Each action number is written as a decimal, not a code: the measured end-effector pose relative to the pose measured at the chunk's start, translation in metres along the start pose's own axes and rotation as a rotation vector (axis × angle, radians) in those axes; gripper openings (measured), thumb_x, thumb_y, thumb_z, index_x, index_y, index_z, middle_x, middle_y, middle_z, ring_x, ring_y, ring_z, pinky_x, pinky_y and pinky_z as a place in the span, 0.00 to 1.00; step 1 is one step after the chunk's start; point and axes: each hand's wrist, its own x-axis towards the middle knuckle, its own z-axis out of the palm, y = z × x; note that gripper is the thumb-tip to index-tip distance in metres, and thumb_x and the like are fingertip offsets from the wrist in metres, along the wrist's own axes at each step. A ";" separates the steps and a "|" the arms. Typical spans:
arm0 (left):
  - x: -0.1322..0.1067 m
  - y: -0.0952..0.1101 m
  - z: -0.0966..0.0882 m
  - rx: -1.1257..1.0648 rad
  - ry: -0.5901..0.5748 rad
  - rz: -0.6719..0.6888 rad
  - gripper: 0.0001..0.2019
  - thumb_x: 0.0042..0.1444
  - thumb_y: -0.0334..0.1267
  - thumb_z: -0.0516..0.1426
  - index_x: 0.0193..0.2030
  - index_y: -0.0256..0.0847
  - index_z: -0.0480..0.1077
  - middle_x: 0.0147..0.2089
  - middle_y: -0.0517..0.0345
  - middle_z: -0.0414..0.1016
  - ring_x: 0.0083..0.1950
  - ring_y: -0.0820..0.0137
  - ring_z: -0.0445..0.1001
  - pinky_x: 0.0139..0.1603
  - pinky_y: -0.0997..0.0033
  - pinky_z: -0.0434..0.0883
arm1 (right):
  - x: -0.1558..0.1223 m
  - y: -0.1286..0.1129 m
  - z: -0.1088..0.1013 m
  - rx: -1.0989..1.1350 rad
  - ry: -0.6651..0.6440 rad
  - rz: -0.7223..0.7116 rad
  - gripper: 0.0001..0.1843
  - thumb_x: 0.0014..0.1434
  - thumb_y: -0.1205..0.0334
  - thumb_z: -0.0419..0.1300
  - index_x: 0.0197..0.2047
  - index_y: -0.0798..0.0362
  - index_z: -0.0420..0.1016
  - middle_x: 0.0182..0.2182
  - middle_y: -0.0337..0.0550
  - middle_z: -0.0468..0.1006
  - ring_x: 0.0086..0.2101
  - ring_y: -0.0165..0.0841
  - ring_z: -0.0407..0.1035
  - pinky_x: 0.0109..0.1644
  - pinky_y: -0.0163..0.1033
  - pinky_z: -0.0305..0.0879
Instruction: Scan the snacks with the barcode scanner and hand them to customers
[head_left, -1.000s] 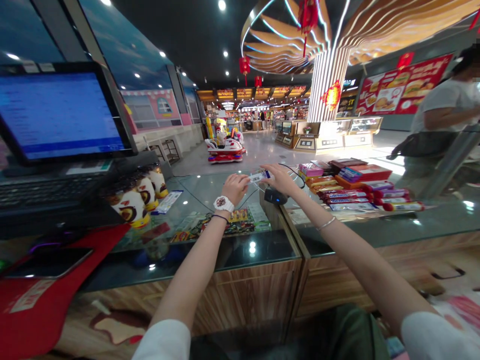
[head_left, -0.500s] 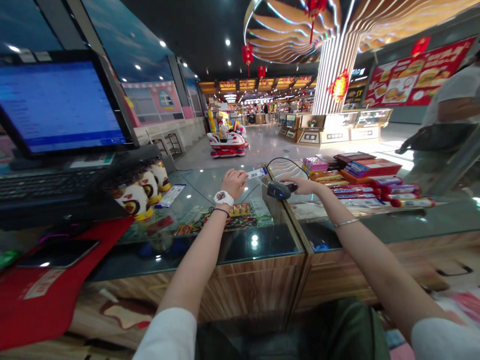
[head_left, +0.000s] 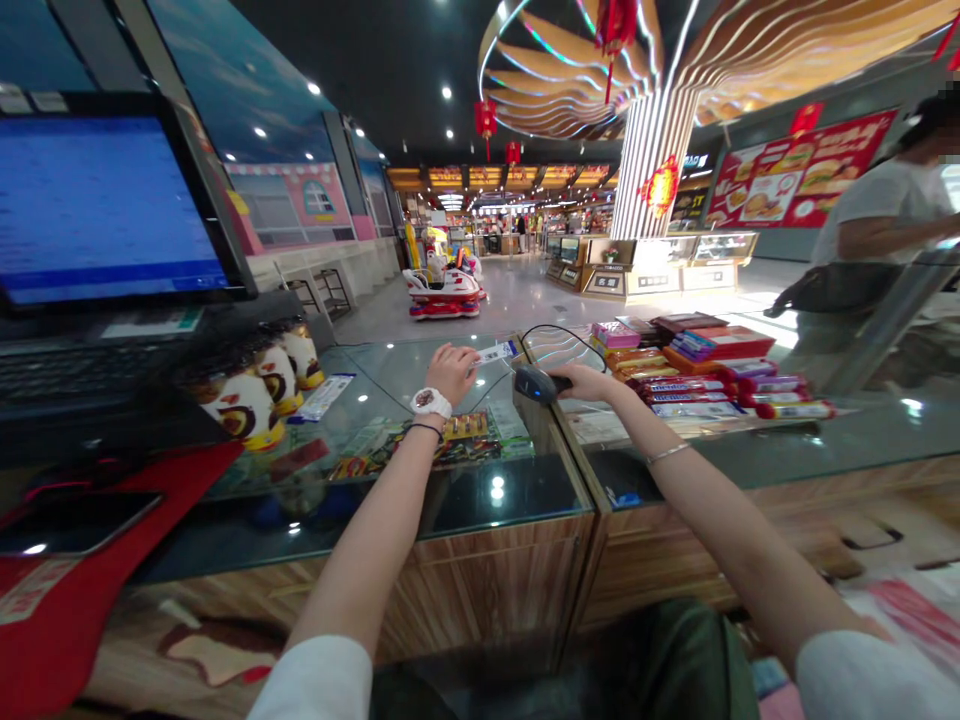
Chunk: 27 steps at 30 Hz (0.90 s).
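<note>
My left hand (head_left: 452, 370), with a white watch on the wrist, is closed on a small white and blue packet (head_left: 495, 352) held just above the glass counter (head_left: 390, 375). My right hand (head_left: 589, 383) is closed round the handle of a black barcode scanner (head_left: 534, 383), whose head points left toward the packet. A black cable (head_left: 559, 332) loops from the scanner over the counter.
A monitor with a blue screen (head_left: 97, 210) and a keyboard (head_left: 82, 375) stand at left, beside round printed containers (head_left: 247, 405). Stacked snack boxes and bars (head_left: 697, 375) lie at right. A person in a white shirt (head_left: 874, 240) stands beyond the counter. A phone (head_left: 67, 522) rests on red cloth.
My right hand let go of the packet, took hold of the scanner and brought it up toward the packet. My left hand kept the packet.
</note>
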 end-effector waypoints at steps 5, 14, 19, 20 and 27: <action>-0.001 -0.005 -0.003 0.002 0.019 -0.041 0.11 0.59 0.32 0.55 0.46 0.45 0.75 0.51 0.53 0.79 0.52 0.59 0.75 0.66 0.50 0.61 | 0.002 -0.024 -0.001 -0.145 0.191 -0.095 0.28 0.54 0.68 0.60 0.59 0.55 0.71 0.55 0.55 0.76 0.54 0.47 0.70 0.59 0.51 0.64; -0.003 -0.013 0.002 -0.008 0.047 -0.090 0.10 0.58 0.32 0.56 0.44 0.44 0.76 0.50 0.53 0.80 0.51 0.60 0.76 0.66 0.51 0.62 | -0.001 -0.061 -0.009 -0.184 0.431 0.027 0.23 0.54 0.63 0.60 0.54 0.57 0.71 0.51 0.56 0.78 0.51 0.47 0.71 0.55 0.49 0.66; -0.006 -0.016 0.004 0.002 0.054 -0.088 0.10 0.58 0.32 0.56 0.45 0.44 0.75 0.50 0.53 0.80 0.51 0.59 0.76 0.66 0.50 0.61 | -0.004 -0.067 -0.014 -0.167 0.430 0.173 0.23 0.57 0.58 0.61 0.55 0.55 0.71 0.50 0.53 0.80 0.47 0.48 0.74 0.48 0.46 0.70; -0.006 -0.016 0.004 0.007 0.052 -0.086 0.10 0.58 0.32 0.56 0.45 0.44 0.75 0.50 0.53 0.80 0.52 0.59 0.75 0.66 0.50 0.61 | -0.004 -0.069 -0.015 -0.162 0.419 0.191 0.23 0.58 0.58 0.60 0.56 0.55 0.71 0.50 0.54 0.80 0.47 0.49 0.75 0.47 0.46 0.70; -0.008 -0.015 0.008 0.054 0.016 -0.055 0.11 0.58 0.31 0.55 0.45 0.44 0.75 0.50 0.54 0.79 0.53 0.59 0.74 0.66 0.53 0.62 | -0.002 -0.083 -0.016 -0.180 0.288 0.210 0.19 0.58 0.55 0.61 0.51 0.55 0.76 0.45 0.53 0.82 0.46 0.48 0.77 0.47 0.44 0.70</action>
